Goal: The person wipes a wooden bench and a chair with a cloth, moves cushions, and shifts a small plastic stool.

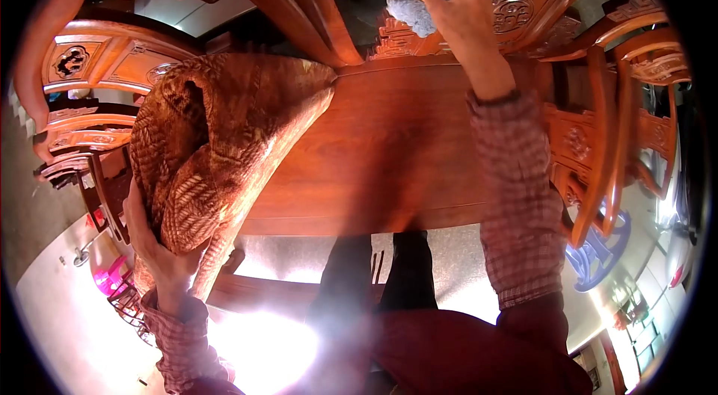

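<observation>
My left hand (168,264) grips the near left edge of a brown, plush, patterned seat cover (224,103), which is folded up in a heap on the left part of a polished reddish wooden bench seat (359,141). Some of those fingers are hidden against the cloth. With my right arm stretched far forward, my right hand (464,14) is closed on a bunched grey-blue rag (410,2) with shaggy edges. The rag is up by the carved wooden backrest (516,6), beyond the seat's back edge. Whether it touches the wood, I cannot tell.
Carved wooden armchairs stand to the left (97,126) and right (583,148). A thick wooden post (299,6) rises behind the seat. On the right floor is a blue plastic stool (602,249); a pink item (112,275) is at the left. Bright glare lies on the floor nearby.
</observation>
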Demonstrator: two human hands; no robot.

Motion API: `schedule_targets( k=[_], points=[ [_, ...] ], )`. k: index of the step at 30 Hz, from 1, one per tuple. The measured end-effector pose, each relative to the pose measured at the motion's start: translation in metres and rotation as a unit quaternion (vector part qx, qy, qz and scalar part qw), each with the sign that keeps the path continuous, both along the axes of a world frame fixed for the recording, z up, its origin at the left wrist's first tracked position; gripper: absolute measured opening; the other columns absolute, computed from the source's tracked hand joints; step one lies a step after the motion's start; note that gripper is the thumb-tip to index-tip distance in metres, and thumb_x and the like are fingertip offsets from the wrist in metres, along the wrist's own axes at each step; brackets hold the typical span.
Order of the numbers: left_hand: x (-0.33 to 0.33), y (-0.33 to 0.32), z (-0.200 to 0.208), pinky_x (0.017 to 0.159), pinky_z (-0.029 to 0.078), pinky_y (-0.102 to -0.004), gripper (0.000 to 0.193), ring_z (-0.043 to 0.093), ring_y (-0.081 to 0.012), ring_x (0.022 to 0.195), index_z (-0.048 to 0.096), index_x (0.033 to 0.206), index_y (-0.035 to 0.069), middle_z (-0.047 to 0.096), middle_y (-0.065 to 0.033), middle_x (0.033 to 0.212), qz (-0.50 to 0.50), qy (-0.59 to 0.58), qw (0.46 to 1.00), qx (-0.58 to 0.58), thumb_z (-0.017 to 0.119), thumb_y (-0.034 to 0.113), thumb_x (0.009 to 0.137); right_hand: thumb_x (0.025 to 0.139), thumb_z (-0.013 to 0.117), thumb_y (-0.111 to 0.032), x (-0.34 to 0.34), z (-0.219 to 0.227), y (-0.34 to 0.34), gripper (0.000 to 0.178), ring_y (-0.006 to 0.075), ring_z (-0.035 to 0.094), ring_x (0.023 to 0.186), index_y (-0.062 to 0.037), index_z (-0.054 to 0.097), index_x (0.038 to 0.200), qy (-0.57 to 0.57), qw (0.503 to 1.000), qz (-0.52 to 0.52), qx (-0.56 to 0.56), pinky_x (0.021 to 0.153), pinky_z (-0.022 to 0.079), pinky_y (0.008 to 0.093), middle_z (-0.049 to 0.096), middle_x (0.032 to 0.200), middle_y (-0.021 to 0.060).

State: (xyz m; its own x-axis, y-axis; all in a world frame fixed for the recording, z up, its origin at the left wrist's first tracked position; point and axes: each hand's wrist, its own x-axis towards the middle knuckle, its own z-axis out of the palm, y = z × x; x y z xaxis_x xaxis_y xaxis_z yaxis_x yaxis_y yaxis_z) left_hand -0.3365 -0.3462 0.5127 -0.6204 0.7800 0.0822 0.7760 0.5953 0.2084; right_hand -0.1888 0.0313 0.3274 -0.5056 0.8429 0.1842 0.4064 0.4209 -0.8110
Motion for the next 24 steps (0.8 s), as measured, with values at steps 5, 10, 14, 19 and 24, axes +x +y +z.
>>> schedule_targets(
  k=[5,10,14,19,24],
  points=[
    [0.004,0.004,0.0,0.099,0.035,-0.04,0.095,0.044,-0.0302,0.118,0.032,0.136,-0.001,0.043,-0.0181,0.13,0.037,-0.043,0.998,0.01,0.078,0.035,0.061,0.073,0.07,-0.02,-0.011,-0.046,-0.039,0.033,0.0323,0.061,0.067,-0.0083,0.064,0.103,-0.078,0.97,0.06,0.22,0.058,0.047,0.04,0.063,0.075,0.0142],
    [0.001,0.015,-0.005,0.092,0.04,-0.038,0.082,0.051,-0.0278,0.106,0.036,0.131,-0.004,0.049,-0.0165,0.119,0.018,-0.021,0.999,0.027,0.077,0.026,0.067,0.081,0.06,-0.018,0.051,-0.128,-0.145,0.028,0.0282,0.063,0.078,-0.0086,0.063,0.107,-0.193,0.947,0.13,-0.221,0.07,0.049,0.0352,0.065,0.085,0.0158],
    [0.003,0.002,-0.007,0.098,0.036,-0.0343,0.094,0.047,-0.0238,0.114,0.031,0.135,-0.003,0.046,-0.0145,0.127,0.107,-0.081,0.988,0.076,0.079,0.033,0.064,0.082,0.062,-0.02,0.073,-0.204,-0.183,0.032,0.0156,0.062,0.081,-0.004,0.062,0.109,-0.033,0.922,0.148,-0.356,0.075,0.047,0.0286,0.067,0.093,0.01],
    [-0.01,-0.021,-0.003,0.099,0.037,-0.0392,0.09,0.046,-0.0283,0.116,0.026,0.137,-0.005,0.039,-0.0188,0.135,0.032,-0.048,0.998,0.015,0.073,0.037,0.073,0.08,0.062,-0.023,0.0,-0.188,-0.17,0.032,0.0166,0.063,0.075,-0.0049,0.064,0.106,0.04,0.932,0.037,-0.357,0.07,0.048,0.0298,0.067,0.084,0.0107],
    [-0.002,-0.02,-0.019,0.099,0.037,-0.0394,0.089,0.046,-0.0284,0.116,0.026,0.137,-0.005,0.039,-0.0188,0.135,0.128,-0.063,0.988,0.06,0.072,0.037,0.073,0.079,0.06,-0.021,-0.064,-0.298,-0.17,0.028,0.03,0.062,0.068,-0.006,0.063,0.103,0.013,0.993,0.053,-0.107,0.063,0.049,0.0377,0.064,0.077,0.0159]
  ],
)
